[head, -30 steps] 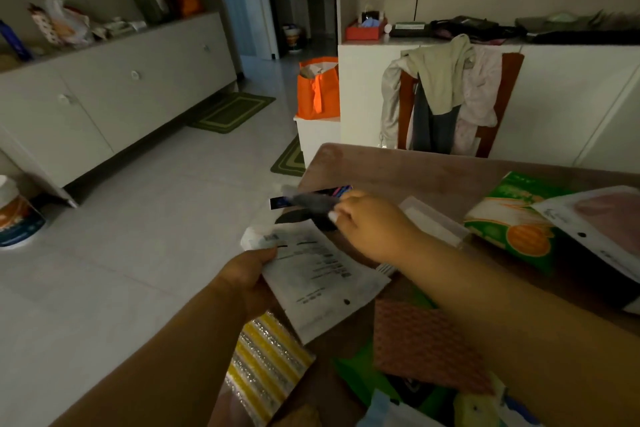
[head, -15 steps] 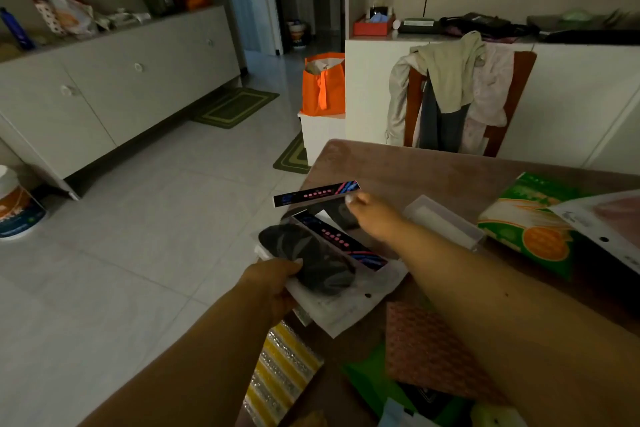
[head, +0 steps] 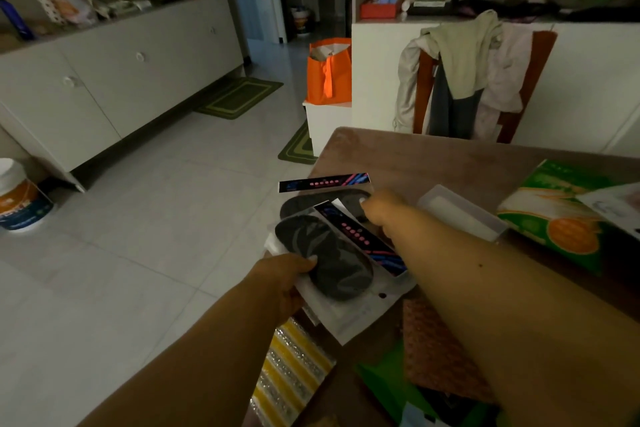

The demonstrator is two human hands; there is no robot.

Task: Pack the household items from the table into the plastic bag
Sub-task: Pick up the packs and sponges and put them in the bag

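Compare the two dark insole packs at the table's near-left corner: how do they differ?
The near insole pack lies on top, gripped by the left hand along with a white packet; the far insole pack lies underneath on the table, touched by the right hand. The near pack's label runs diagonally; the far one's runs almost level. Both share dark insoles and matching black-pink labels.

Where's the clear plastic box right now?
In the head view, the clear plastic box lies on the table, just right of the right hand and left of the green packet.
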